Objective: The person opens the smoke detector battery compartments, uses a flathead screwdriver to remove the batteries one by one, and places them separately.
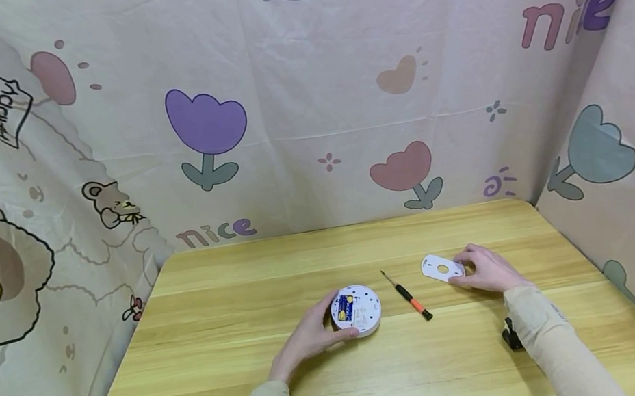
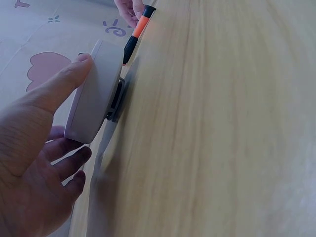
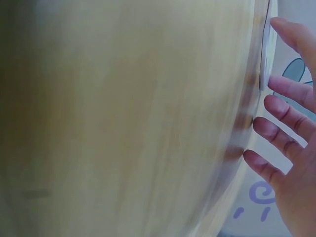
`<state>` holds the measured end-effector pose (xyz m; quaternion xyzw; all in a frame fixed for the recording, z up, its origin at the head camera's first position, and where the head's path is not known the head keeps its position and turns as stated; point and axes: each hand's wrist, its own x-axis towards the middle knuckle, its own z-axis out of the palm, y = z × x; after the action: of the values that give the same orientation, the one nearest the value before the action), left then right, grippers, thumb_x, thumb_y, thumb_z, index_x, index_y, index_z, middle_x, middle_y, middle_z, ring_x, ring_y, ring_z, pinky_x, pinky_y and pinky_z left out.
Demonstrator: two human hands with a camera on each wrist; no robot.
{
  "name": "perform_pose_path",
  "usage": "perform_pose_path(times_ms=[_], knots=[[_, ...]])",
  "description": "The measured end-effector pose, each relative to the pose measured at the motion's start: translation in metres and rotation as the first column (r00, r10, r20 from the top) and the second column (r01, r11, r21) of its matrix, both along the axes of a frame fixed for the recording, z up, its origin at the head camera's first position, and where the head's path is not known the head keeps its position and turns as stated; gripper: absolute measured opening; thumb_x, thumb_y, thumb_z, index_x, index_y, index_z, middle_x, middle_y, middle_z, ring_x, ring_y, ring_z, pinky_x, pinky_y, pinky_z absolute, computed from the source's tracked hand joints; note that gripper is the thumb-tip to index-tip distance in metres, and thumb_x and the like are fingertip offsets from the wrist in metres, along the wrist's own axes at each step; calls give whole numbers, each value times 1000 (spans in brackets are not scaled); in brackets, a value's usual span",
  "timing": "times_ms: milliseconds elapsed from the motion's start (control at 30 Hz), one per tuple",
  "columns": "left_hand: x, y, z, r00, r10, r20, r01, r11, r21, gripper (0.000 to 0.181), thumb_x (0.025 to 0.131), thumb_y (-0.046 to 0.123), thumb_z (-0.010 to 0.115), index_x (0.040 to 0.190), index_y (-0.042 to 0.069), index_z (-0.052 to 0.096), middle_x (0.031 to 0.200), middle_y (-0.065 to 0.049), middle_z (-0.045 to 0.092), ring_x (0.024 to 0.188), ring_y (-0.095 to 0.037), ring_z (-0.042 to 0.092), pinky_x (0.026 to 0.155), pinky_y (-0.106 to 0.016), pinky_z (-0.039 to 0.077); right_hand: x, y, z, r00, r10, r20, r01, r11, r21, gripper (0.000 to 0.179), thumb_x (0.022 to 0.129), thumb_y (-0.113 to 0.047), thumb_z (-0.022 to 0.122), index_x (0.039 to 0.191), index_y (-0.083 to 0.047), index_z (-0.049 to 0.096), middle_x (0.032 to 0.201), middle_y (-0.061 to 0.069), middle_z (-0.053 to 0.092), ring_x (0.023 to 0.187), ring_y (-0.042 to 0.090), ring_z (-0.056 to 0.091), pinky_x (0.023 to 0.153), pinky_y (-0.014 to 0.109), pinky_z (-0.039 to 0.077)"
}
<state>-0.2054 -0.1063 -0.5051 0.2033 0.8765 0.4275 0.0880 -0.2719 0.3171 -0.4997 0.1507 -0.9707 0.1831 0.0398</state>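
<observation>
My left hand [image 1: 312, 332] grips a round white smoke detector [image 1: 367, 315] by its rim, thumb on the near side and fingers round the far side. Its upturned face shows a blue-and-yellow battery [image 1: 345, 308] in a slot. In the left wrist view the detector [image 2: 94, 94] is edge-on, tilted, with a dark part sticking out below it. My right hand [image 1: 487, 270] pinches the right end of a flat white mounting plate [image 1: 436, 267], which has a round hole in the middle. The right wrist view shows the plate [image 3: 267, 54] only as a thin edge between thumb and forefinger.
A small screwdriver [image 1: 413, 300] with a black and orange handle lies between the hands, its tip pointing away. The wooden table [image 1: 230, 274] ends at a printed cloth [image 1: 300, 90] at the back; more cloth hangs at both sides.
</observation>
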Motion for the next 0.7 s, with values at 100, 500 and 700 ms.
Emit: perform_pose_path(times_ms=[100,500,700], knots=[[0,0,0,1000,-1,0,1,1000,3,100,81,48,82,157,6,31,158,-20,41,147,-39,40,122,-59,32,1,0,1,1000,-12,8,12,1000,0,61,80,-46,82,122,-5,70,104,8,65,89,20,59,76,40,54],[-1,0,-1,1000,-9,-5,9,1000,1,101,81,48,81,157,5,31,158,-20,41,147,-39,40,123,-59,31,5,-2,0,999,-34,22,35,999,-36,68,83,-46,79,131,0,64,118,17,65,104,33,63,92,56,55],[-2,0,-2,1000,-12,-7,12,1000,4,101,81,48,81,157,4,31,159,-21,40,147,-39,39,123,-59,31,7,-2,-2,1000,-28,6,28,998,-56,71,84,-46,78,134,1,61,123,22,62,108,37,62,94,60,53]])
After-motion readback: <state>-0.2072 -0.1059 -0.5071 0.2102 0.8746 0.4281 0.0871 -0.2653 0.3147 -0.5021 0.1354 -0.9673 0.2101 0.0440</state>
